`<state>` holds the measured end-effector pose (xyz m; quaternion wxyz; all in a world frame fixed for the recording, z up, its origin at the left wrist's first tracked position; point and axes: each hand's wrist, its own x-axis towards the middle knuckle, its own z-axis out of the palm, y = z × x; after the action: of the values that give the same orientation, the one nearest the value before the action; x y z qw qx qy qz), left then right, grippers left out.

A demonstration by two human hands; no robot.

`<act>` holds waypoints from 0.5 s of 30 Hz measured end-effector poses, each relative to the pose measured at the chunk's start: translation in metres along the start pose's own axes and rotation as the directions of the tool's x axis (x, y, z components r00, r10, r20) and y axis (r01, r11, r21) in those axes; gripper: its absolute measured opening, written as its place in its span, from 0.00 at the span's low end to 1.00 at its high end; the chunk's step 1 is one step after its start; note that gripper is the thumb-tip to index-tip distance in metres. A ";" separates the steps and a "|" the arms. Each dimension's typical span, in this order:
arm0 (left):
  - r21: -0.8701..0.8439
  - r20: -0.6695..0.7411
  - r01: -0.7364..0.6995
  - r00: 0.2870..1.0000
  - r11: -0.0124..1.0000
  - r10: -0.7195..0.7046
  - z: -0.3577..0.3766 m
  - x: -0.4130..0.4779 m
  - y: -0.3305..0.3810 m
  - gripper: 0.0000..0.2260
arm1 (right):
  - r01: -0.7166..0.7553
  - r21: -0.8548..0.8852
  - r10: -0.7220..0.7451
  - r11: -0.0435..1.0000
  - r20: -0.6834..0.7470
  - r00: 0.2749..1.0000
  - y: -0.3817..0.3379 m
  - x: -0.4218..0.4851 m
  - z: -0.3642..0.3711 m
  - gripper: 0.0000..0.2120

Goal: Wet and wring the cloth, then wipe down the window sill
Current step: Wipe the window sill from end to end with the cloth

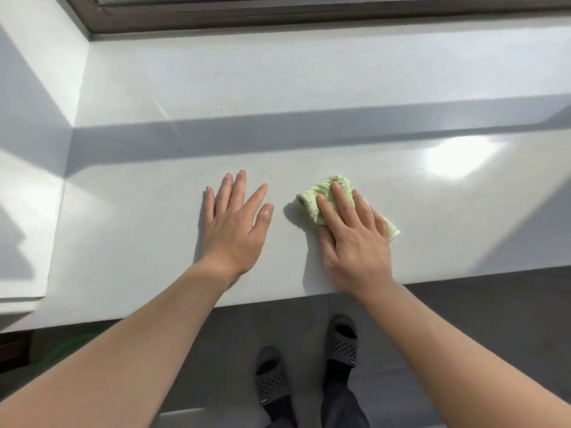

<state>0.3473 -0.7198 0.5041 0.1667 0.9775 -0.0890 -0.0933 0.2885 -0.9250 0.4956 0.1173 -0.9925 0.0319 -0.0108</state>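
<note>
A small light green cloth (315,197) lies bunched on the wide white window sill (278,81), near its front edge. My right hand (352,236) presses flat on top of the cloth, fingers spread over it, hiding its middle part. My left hand (236,220) rests palm down on the bare sill a short way to the left of the cloth, fingers apart and holding nothing.
A dark brown window frame (278,13) runs along the far side of the sill. A white side wall (34,118) closes the sill on the left. Below the front edge are a grey floor and my feet in grey perforated slippers (341,338).
</note>
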 end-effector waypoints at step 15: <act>0.078 -0.004 0.087 0.996 0.993 -0.087 0.000 -0.001 0.018 0.23 | 0.014 -0.105 -0.009 0.994 0.048 0.999 0.030 -0.034 -0.012 0.27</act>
<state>0.3435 -0.7364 0.5104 0.1240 0.9863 -0.0498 -0.0967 0.2522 -0.9544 0.4995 0.0653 -0.9975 0.0239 0.0138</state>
